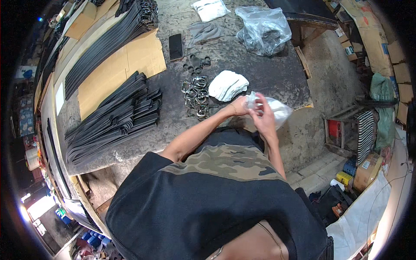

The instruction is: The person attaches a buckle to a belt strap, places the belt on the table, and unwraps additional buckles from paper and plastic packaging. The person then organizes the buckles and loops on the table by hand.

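Observation:
Just past the table's near edge, a small see-through plastic bag (281, 112) is between my two hands. My left hand (238, 106) is closed on the bag's gathered end. My right hand (263, 115) has its fingers curled on the same bag; whatever is inside looks whitish and cannot be made out. A folded white cloth bundle (228, 86) lies on the table near my left hand. Left of it sits a pile of shiny metal belt buckles (197, 96), with several small dark loops (197, 64) behind them.
The dark worktable (182, 130) also carries stacks of black belt straps (117, 112), brown cardboard (123, 78), a phone (176, 47), a grey cloth (204, 32), a white packet (210, 8) and a large plastic bag (265, 30) of dark items. A wooden stool (340, 130) stands at right.

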`<state>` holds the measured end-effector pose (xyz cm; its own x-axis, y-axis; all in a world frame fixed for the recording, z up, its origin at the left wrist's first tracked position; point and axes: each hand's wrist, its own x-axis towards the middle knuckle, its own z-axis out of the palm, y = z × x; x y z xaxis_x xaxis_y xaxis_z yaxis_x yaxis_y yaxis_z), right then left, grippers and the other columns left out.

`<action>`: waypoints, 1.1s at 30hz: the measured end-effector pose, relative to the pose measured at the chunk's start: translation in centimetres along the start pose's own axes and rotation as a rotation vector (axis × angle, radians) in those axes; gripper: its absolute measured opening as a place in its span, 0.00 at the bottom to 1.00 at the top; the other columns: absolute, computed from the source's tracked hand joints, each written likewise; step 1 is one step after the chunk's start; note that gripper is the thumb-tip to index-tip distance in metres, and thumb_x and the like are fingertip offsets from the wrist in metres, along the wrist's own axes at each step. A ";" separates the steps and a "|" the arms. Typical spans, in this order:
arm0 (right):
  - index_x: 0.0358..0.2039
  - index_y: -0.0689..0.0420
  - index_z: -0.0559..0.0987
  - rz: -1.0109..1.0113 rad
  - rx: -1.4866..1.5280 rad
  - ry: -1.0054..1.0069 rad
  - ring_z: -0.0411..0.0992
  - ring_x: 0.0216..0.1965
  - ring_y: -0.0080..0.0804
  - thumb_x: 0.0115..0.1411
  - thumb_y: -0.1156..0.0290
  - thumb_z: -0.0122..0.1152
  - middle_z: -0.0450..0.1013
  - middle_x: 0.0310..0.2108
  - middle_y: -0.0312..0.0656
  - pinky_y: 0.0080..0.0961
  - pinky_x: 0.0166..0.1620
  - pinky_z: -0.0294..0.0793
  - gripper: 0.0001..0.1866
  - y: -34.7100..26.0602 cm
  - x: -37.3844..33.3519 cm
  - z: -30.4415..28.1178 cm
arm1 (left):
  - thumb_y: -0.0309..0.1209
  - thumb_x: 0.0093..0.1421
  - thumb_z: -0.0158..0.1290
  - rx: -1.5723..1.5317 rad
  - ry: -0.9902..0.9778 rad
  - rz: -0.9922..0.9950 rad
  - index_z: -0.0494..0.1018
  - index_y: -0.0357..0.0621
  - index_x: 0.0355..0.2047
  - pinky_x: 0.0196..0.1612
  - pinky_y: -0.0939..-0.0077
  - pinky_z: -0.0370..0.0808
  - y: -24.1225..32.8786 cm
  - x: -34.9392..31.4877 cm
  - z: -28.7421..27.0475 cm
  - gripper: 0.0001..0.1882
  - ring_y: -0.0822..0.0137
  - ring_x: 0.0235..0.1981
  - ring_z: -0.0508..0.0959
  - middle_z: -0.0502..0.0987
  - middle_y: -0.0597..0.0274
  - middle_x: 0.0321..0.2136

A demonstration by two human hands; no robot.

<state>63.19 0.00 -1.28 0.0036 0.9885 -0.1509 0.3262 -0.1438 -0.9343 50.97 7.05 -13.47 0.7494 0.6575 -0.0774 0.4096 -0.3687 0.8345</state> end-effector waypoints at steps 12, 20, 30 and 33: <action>0.59 0.59 0.64 0.064 -0.385 -0.155 0.55 0.64 0.44 0.58 0.52 0.58 0.57 0.62 0.53 0.33 0.63 0.53 0.34 9.7 5.2 -6.0 | 0.31 0.48 0.52 -0.221 0.170 -0.158 0.70 0.29 0.38 0.44 0.54 0.71 0.8 3.7 4.3 0.19 0.43 0.39 0.76 0.74 0.35 0.38; 0.52 0.57 0.72 -0.161 -0.762 -0.093 0.50 0.64 0.55 0.63 0.68 0.46 0.49 0.64 0.59 0.37 0.63 0.53 0.18 6.2 3.7 -3.8 | 0.33 0.54 0.49 -0.629 0.090 -0.389 0.71 0.34 0.45 0.45 0.62 0.72 -1.5 5.0 5.5 0.20 0.52 0.43 0.75 0.75 0.40 0.41; 0.48 0.47 0.77 -0.211 -0.645 0.120 0.61 0.57 0.53 0.55 0.72 0.56 0.62 0.58 0.54 0.40 0.58 0.62 0.19 5.9 1.2 -2.4 | 0.39 0.54 0.47 0.068 -0.075 -0.137 0.70 0.39 0.48 0.54 0.59 0.67 -2.8 6.5 5.5 0.24 0.48 0.52 0.70 0.70 0.41 0.49; 0.41 0.54 0.81 -0.215 -0.438 0.332 0.57 0.59 0.51 0.56 0.67 0.58 0.63 0.57 0.52 0.42 0.62 0.53 0.13 6.5 3.3 -3.5 | 0.34 0.53 0.48 0.095 -0.199 0.014 0.72 0.38 0.41 0.46 0.56 0.71 0.6 6.0 2.6 0.17 0.46 0.43 0.75 0.73 0.44 0.43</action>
<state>68.69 2.47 -6.74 0.1669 0.9651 0.2018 0.7123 0.0235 -0.7015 57.07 9.10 -14.87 0.8393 0.5129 -0.1805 0.4390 -0.4434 0.7815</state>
